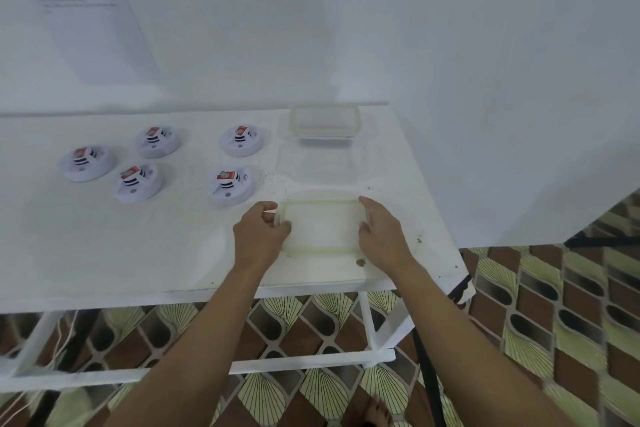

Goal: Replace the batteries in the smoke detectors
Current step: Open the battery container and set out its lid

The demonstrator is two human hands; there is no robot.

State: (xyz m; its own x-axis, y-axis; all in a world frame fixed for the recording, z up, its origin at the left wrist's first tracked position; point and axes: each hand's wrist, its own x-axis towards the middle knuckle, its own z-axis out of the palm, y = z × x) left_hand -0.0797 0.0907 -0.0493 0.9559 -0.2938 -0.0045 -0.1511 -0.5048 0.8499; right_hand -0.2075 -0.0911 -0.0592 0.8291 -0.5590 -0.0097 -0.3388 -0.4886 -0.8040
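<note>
a white table [104,253] with a scuffed, speckled top stands against a plain pale wall [450,45], on thin white frame bars [301,362]. a printed sheet of paper [86,17] hangs on the wall at upper left. the floor [554,305] is tiled in brown, black and pale yellow fan patterns, with a black cable [427,374] crossing it.

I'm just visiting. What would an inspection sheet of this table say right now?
Surface: white table, dark specks near the middle.
Job's things: five smoke detectors, red-labelled batteries showing; near container and far container, both with green-rimmed lids.
Clutter: brown crumb.
Grippers: left hand grips the near container's left edge; right hand touches its right edge, grip unclear.
Cables: black cable below the table's right end.
Surroundings: white wall, printed sheet, patterned floor tiles.
</note>
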